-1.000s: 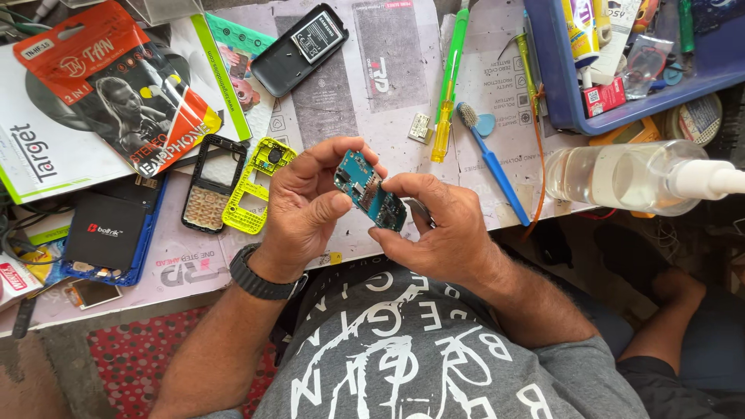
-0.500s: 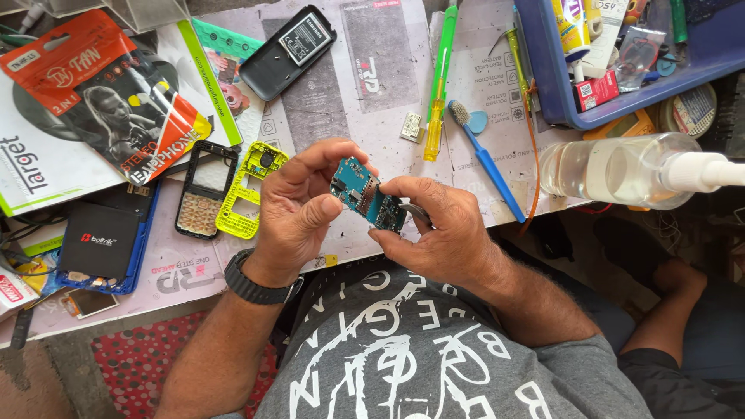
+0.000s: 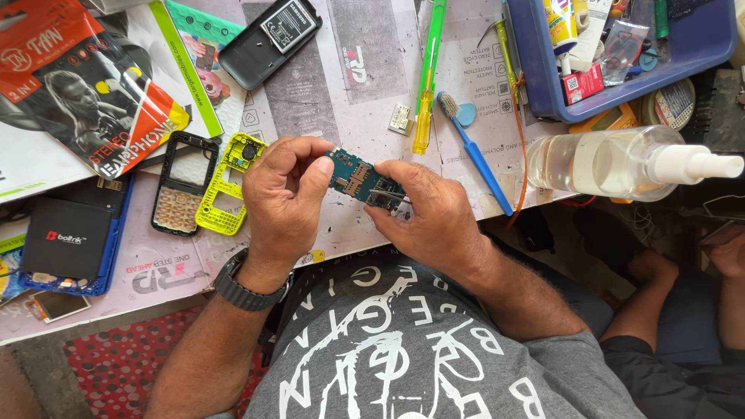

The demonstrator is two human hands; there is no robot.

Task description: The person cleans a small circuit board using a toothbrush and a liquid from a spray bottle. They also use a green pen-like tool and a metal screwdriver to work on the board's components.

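My left hand (image 3: 283,194) pinches the near-left end of a small blue-green phone circuit board (image 3: 358,177) between thumb and fingers. My right hand (image 3: 427,213) grips the board's other end and presses a thin metal tool (image 3: 388,194), possibly tweezers, against its surface. The board is held just above the edge of the paper-covered workbench (image 3: 341,93). A black wristwatch (image 3: 247,289) sits on my left wrist.
Left of my hands lie a yellow phone frame (image 3: 225,190) and a black keypad front (image 3: 182,186). A black phone back with battery (image 3: 268,39) lies further back. A green screwdriver (image 3: 427,77), blue toothbrush (image 3: 477,151), clear spray bottle (image 3: 613,163) and blue parts tray (image 3: 628,54) are to the right.
Both hands keep hold of the circuit board and have barely shifted. The view has drifted slightly, so the bench items sit a little higher in frame.
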